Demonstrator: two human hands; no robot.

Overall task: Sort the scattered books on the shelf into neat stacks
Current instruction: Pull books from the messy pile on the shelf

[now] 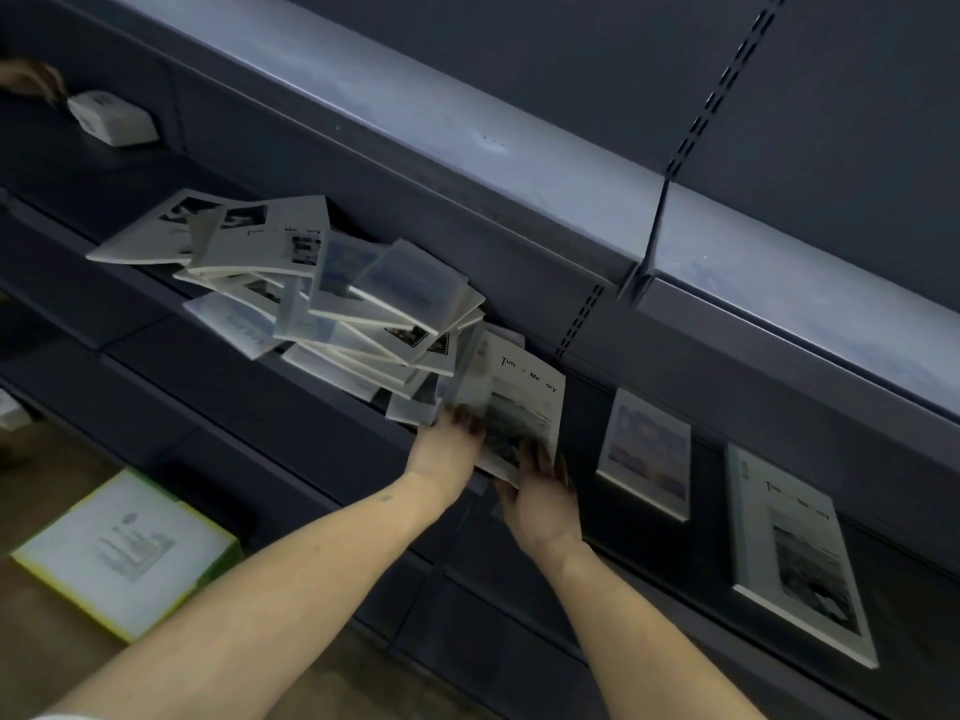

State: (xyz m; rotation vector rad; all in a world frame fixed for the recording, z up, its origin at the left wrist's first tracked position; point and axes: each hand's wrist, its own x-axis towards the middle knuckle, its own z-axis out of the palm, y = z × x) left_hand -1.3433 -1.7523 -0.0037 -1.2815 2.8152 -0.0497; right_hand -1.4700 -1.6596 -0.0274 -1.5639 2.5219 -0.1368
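— What's on the dark shelf [332, 449]?

— A loose heap of books [332, 298], pale covers, lying at all angles and overlapping, left of centre. To the right, well apart from the heap, two lie flat and single: a small book [647, 454] and a larger book [800, 553].

— And the hands?

— Both on one pale book [511, 407] at the heap's right edge. Left hand [449, 446] grips its left side, fingers curled over the cover. Right hand [543, 493] holds the lower corner from beneath, fingertips on the cover.

— Anything elsewhere?

— A white box [111, 119] on the shelf above, far left. On the floor, a flat box [127, 553] with yellow-green edges, lid shut; contents not visible.
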